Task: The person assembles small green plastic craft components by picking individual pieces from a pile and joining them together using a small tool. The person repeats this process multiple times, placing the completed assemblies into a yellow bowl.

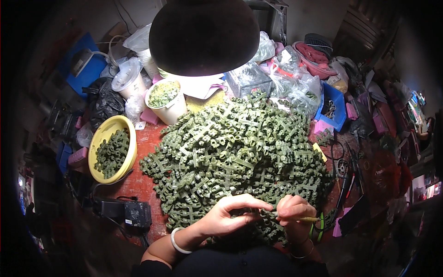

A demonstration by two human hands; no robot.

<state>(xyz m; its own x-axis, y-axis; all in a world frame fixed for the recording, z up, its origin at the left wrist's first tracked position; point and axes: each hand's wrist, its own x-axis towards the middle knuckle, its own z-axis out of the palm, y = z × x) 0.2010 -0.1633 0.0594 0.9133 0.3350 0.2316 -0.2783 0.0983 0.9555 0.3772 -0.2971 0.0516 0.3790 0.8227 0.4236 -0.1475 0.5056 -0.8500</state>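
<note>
Huge pile (240, 161) of green plastic sprue parts takes up most of the red table (138, 180), sitting dead center. A dark lamp shade (203, 34) hangs right over the far end and blocks whatever's behind it. Left of the pile there's a yellow bowl (131, 141) with loose green bits in it, plus a white bucket (177, 111) of the same stuff further back. Clear bags (295, 85) and a blue bin (339, 108) crowd the right side, and a black power brick (122, 212) sits at the near left edge. At the near edge of the pile, the left hand (230, 214) has its fingers curled around one green piece (265, 214), pinching it. The right hand (293, 212) has fingers pressed tight on a thin tool (307, 219), touching that same piece.
</note>
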